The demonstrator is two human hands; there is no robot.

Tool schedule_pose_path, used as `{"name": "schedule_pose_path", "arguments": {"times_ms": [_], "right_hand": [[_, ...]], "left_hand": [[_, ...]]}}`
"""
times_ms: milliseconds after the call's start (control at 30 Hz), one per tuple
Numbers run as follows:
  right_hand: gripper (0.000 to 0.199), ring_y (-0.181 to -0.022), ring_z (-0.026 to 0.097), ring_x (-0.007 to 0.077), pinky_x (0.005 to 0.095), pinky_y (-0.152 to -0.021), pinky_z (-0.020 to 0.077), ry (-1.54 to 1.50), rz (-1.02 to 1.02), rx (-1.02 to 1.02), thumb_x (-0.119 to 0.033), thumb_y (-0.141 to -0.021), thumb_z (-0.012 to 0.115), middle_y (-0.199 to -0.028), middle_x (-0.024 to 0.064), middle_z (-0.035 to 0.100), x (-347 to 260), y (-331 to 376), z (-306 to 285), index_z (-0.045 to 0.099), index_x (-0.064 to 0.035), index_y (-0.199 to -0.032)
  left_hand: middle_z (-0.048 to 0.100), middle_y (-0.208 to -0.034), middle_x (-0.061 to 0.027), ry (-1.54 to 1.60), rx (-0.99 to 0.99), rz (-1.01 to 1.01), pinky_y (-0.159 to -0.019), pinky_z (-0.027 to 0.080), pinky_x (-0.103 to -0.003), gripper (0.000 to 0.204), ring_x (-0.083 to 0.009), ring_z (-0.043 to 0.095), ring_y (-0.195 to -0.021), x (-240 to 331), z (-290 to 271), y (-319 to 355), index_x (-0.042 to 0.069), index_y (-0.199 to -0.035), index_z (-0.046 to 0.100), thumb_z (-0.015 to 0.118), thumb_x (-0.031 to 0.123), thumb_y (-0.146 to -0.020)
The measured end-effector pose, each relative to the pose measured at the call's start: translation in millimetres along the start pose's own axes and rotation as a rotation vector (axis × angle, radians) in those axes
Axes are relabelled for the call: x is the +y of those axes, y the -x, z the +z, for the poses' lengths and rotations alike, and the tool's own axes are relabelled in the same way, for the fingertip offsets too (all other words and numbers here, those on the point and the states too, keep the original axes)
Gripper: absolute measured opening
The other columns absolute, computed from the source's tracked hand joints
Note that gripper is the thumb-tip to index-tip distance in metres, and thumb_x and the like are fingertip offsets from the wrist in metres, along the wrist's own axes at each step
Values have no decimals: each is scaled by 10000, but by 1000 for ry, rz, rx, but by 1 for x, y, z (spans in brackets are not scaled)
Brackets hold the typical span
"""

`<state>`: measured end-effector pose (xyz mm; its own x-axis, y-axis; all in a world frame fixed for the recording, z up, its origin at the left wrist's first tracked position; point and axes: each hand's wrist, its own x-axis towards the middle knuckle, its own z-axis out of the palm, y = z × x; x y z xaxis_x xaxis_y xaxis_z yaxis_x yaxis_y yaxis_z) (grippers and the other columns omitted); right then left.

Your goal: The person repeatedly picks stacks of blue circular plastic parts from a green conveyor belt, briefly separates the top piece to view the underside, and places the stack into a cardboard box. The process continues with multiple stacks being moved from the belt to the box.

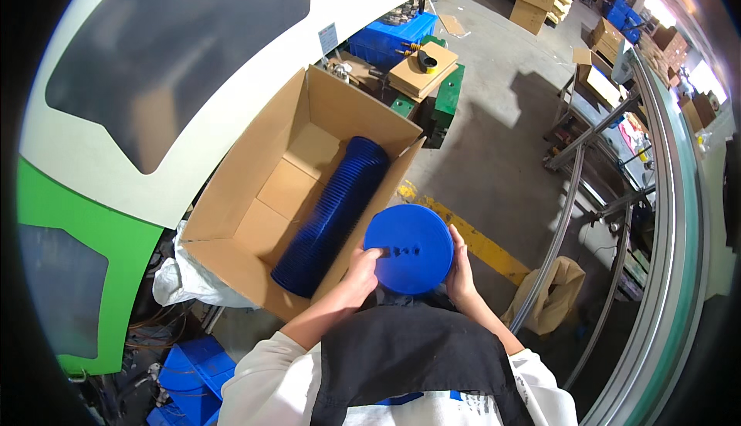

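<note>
while the left hand [366, 265] grips the left rim of a round blue piece [411, 233], its thumb lying at the edge of the flat face, the right hand [461, 272] presses along the opposite rim with its fingers pointing forward, so that the piece is pinched between the two. it is held in front of the dark apron [417, 345], just beside the right side of an open cardboard box [251, 152], and a short line of dark marks [403, 252] runs across its face; i cannot tell whether it is one disc or several stacked. inside the box, a long row of blue discs [336, 214] lies on its side by the right wall, the rims packed like ridges. a white and green machine [100, 167] stands to the left, and a crumpled white bag [181, 278] shows by the box's left corner. beyond the far end are a blue crate [382, 44] and a pile of flat cardboard [417, 79]. a yellow stripe [486, 248] crosses the grey floor [494, 71] on the right.
</note>
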<state>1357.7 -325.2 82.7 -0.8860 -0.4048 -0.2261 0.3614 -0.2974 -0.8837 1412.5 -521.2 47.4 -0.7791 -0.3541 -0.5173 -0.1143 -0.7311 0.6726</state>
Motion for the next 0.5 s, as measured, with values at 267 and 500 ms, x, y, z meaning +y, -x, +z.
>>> {"name": "schedule_pose_path", "arguments": {"times_ms": [267, 500], "right_hand": [[988, -1466, 138, 344, 444, -1181, 158, 489, -403, -44, -297, -863, 672, -1591, 200, 107, -60, -42, -51, 0, -99, -1559], [726, -1468, 203, 312, 431, -1178, 192, 345, -540, -61, -171, -835, 668, -1574, 160, 256, -137, -103, -61, 352, -77, -1482]], "left_hand": [[545, -1277, -150, 118, 68, 134, -887, 541, -415, 741, -282, 591, -1113, -13, 121, -12, 150, -1427, 389, 545, -125, -756], [465, -1366, -111, 223, -114, 149, -1050, 425, -463, 699, -265, 469, -1264, 8, 185, 3, 180, -1445, 340, 582, -22, -821]]}}
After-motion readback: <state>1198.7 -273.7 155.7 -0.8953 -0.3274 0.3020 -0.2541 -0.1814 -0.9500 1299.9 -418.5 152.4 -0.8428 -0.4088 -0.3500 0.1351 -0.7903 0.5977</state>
